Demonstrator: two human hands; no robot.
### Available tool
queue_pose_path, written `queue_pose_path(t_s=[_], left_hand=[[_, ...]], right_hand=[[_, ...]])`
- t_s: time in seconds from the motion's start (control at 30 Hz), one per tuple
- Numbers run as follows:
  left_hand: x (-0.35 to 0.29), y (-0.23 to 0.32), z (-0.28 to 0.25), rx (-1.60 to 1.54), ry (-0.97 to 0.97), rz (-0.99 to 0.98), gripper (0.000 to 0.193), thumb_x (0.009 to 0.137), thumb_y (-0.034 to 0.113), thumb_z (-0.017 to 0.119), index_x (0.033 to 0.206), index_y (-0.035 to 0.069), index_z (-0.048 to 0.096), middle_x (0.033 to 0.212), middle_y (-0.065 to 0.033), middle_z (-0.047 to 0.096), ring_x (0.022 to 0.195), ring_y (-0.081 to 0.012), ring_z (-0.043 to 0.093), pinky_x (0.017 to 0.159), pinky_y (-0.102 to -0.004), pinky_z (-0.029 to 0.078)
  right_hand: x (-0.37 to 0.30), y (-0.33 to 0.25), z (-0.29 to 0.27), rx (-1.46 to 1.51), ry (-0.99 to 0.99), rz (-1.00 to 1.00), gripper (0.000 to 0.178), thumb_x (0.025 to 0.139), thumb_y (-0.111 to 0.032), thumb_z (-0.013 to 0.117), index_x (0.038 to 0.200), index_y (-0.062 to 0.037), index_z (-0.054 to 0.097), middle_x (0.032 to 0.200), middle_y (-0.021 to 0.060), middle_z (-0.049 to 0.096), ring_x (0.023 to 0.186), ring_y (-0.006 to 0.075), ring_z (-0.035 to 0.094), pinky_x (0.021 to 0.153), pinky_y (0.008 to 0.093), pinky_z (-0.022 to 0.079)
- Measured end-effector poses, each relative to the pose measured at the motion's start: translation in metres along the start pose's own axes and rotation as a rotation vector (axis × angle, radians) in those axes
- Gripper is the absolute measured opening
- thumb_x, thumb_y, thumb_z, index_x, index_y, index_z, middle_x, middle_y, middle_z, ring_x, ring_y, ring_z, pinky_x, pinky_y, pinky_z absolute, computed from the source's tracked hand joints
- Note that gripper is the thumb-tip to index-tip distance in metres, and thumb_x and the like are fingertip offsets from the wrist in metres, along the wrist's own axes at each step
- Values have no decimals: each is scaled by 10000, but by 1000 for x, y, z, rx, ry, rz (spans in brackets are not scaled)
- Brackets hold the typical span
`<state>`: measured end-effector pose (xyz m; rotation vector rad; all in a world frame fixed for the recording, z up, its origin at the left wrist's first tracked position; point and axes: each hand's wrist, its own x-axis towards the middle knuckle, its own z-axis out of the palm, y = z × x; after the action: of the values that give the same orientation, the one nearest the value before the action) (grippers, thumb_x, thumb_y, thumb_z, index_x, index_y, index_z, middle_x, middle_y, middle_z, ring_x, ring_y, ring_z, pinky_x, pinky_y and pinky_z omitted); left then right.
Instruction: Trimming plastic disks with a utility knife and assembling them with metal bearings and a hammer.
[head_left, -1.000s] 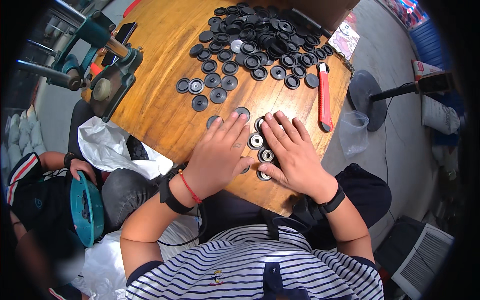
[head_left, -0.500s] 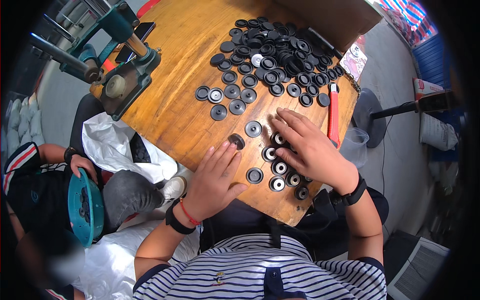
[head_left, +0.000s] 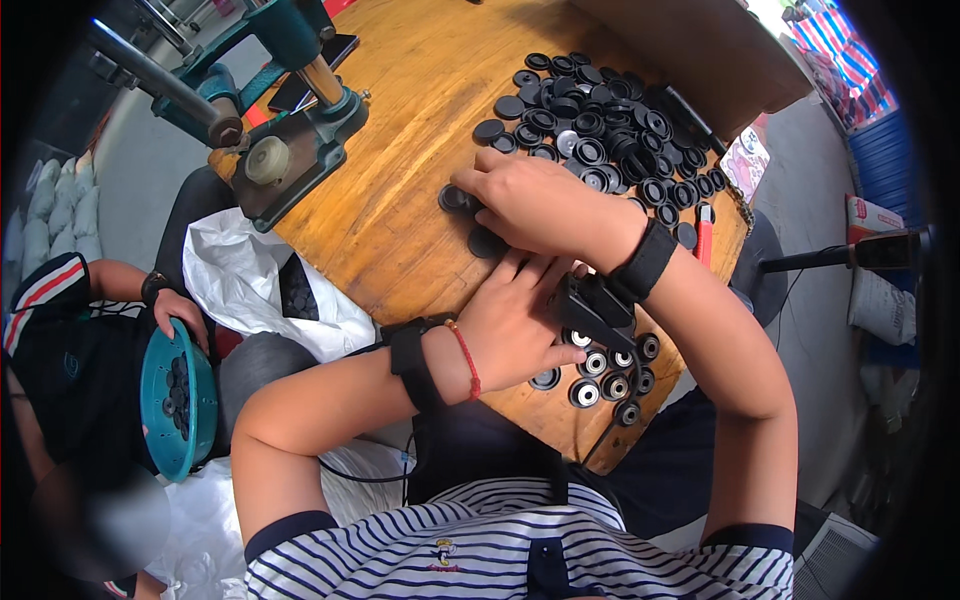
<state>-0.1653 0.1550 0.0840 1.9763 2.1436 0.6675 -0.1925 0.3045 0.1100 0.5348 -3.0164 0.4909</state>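
My right hand (head_left: 535, 205) reaches left across my left hand. Its fingers and thumb close round a round black plastic cap (head_left: 452, 199) at the left of the loose caps. Another black cap (head_left: 486, 243) lies just below its thumb. My left hand (head_left: 505, 325) lies flat on the wooden table, fingers stretched; its fingertips are partly hidden under my right wrist. Beside its thumb stands a group of black caps with shiny metal bearing-like centres (head_left: 615, 386). A large heap of black caps (head_left: 590, 120) spreads beyond my right hand.
A green hand press (head_left: 300, 150) stands at the table's left edge. A red-handled cutter (head_left: 704, 235) lies at the right, near a cardboard box (head_left: 700, 50). At the left, another person holds a teal basket (head_left: 205, 400) of black pieces, beside a white sack (head_left: 235, 260).
My right hand has moved left and away from me, from the metal-centred caps to the loose caps. My left hand has shifted right, now under the right wrist. The view has shifted too.
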Motion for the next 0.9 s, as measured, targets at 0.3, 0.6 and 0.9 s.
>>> queue_pose_path(t_s=[0.3, 0.6, 0.9], left_hand=[[0, -14, 18, 44, -65, -19, 667, 887, 643, 449, 1374, 190, 500, 1451, -91, 444, 1405, -341, 256, 1149, -559, 60], [0, -19, 8, 99, -127, 29, 703, 890, 645, 443, 1420, 183, 448, 1512, -216, 288, 1431, -375, 193, 1158, -540, 52], [-27, -44, -19, 198, -183, -90, 759, 883, 575, 538, 1466, 121, 368, 1512, -262, 253, 1427, -397, 206, 1158, -530, 112]], right_hand=[[28, -1, 15, -55, -22, -106, 271, 767, -30, 621, 1037, -11, 614, 922, 188, 589, 747, 340, 656, 670, 405, 551], [-1, -3, -17, 44, 136, -48, 295, 797, -9, 620, 1086, -31, 562, 984, 167, 537, 818, 355, 622, 707, 405, 520], [-137, 11, -33, 218, 17, 298, 406, 777, 6, 659, 1168, -63, 571, 1054, 139, 537, 881, 349, 604, 775, 400, 498]])
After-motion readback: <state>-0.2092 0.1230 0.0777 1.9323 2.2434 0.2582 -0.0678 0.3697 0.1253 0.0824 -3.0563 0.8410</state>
